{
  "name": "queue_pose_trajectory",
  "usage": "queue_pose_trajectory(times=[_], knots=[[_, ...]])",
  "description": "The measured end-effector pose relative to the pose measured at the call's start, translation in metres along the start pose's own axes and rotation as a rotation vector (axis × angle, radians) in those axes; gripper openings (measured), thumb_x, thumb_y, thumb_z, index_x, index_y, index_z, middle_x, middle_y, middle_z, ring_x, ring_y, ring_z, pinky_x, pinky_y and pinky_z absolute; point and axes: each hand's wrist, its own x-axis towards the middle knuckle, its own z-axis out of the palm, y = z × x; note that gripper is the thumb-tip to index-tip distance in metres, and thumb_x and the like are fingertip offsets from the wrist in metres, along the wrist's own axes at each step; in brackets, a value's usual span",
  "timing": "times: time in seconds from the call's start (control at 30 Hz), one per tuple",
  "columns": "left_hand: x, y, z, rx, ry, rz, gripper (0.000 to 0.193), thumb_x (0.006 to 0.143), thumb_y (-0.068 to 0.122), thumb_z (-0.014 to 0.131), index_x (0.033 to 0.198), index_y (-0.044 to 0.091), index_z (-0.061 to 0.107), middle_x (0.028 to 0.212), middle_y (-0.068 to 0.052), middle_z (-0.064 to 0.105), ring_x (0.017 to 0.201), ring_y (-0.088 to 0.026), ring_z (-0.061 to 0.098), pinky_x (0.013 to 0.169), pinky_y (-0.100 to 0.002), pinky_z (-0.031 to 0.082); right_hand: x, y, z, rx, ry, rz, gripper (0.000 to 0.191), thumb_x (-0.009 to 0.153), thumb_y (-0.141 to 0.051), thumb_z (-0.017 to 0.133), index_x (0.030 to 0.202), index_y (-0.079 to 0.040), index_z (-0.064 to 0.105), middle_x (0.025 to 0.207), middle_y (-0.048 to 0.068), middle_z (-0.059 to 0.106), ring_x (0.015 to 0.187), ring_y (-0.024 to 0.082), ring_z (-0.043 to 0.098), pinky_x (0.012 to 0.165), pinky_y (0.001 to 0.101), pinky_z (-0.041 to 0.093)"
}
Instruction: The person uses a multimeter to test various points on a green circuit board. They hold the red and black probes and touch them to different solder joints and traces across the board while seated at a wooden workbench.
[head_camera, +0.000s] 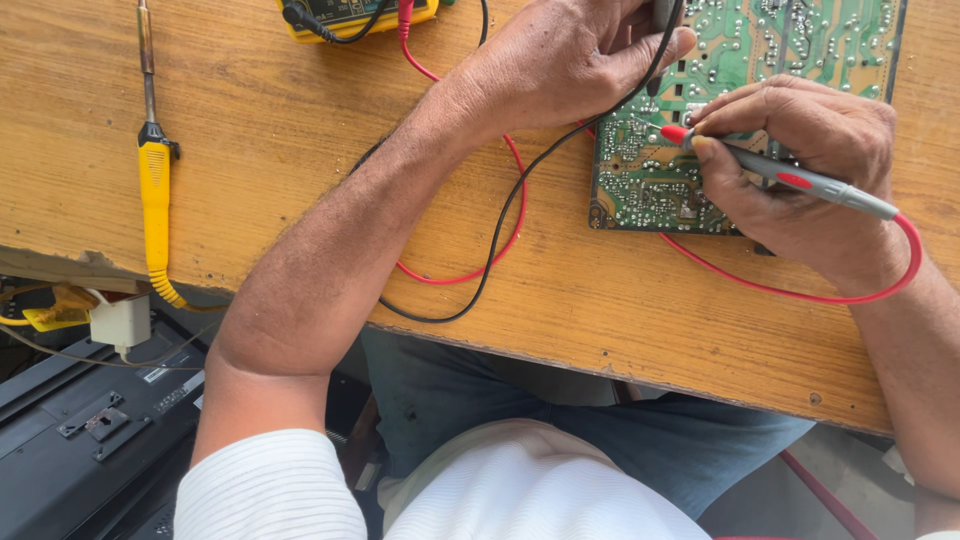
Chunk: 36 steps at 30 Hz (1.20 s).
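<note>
Right hand (800, 170) pinches a red probe (790, 178) on the green circuit board (700, 110); left hand (570, 60) grips a black lead (520, 190) (probe hidden). Steady tips avoid bridging solder points.

A worn wooden table (300, 120) carries a green circuit board (650, 180) at far right, a yellow-handled soldering iron (153, 190) at left, a yellow meter (350, 15) at the far edge, and red (515, 215) and black leads (495, 250) looping between.

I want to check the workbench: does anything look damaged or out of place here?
Yes. The wooden table has a chipped, splintered front edge at the left, below the yellow soldering iron. Nothing else stands out.
</note>
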Motion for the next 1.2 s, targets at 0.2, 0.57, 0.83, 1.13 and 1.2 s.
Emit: queue_pose_trajectory(times=[0.2,0.57,0.83,1.13,1.2], knots=[[-0.002,-0.004,0.003,-0.071,0.009,0.035,0.020,0.116,0.024,0.068,0.112,0.005,0.062,0.085,0.002,0.066,0.077,-0.004,0.060,0.066,-0.028,0.052,0.001,-0.002,0.000,-0.002,-0.009,-0.001,0.006,0.104,-0.004,0.073,0.102,0.000,0.070,0.099,0.014,0.075,0.091,0.021,0.076,0.081,0.0287,0.060],[0.001,-0.011,0.007,-0.160,0.010,0.043,0.018,0.114,0.020,0.066,0.113,0.003,0.060,0.088,0.000,0.067,0.080,-0.006,0.059,0.070,-0.029,0.054,0.008,-0.013,-0.004,0.002,-0.005,0.032,0.008,0.098,0.002,0.076,0.098,0.003,0.067,0.099,0.016,0.074,0.089,0.024,0.075,0.079,0.0307,0.058],[0.001,-0.013,0.007,-0.135,0.007,0.017,0.019,0.115,0.021,0.067,0.113,0.004,0.061,0.090,0.000,0.070,0.081,-0.004,0.061,0.071,-0.028,0.056,0.005,-0.009,-0.003,0.003,0.001,0.033,0.009,0.099,0.002,0.076,0.099,0.002,0.067,0.099,0.016,0.074,0.090,0.023,0.074,0.080,0.0298,0.059],[0.009,-0.002,0.009,-0.232,0.027,-0.099,0.016,0.110,0.016,0.072,0.107,0.003,0.064,0.080,0.002,0.056,0.073,-0.005,0.053,0.063,-0.029,0.048,0.013,-0.019,-0.003,-0.013,-0.002,0.085,0.007,0.096,0.002,0.075,0.099,0.004,0.069,0.101,0.016,0.074,0.087,0.023,0.074,0.077,0.0306,0.058],[0.011,0.000,0.009,-0.285,0.036,-0.028,0.012,0.110,0.014,0.070,0.110,0.003,0.063,0.084,0.003,0.059,0.077,-0.003,0.056,0.067,-0.028,0.052,0.014,-0.023,-0.004,-0.018,-0.010,0.122,0.009,0.094,0.003,0.075,0.100,0.004,0.069,0.104,0.017,0.074,0.086,0.023,0.074,0.076,0.0309,0.058]])
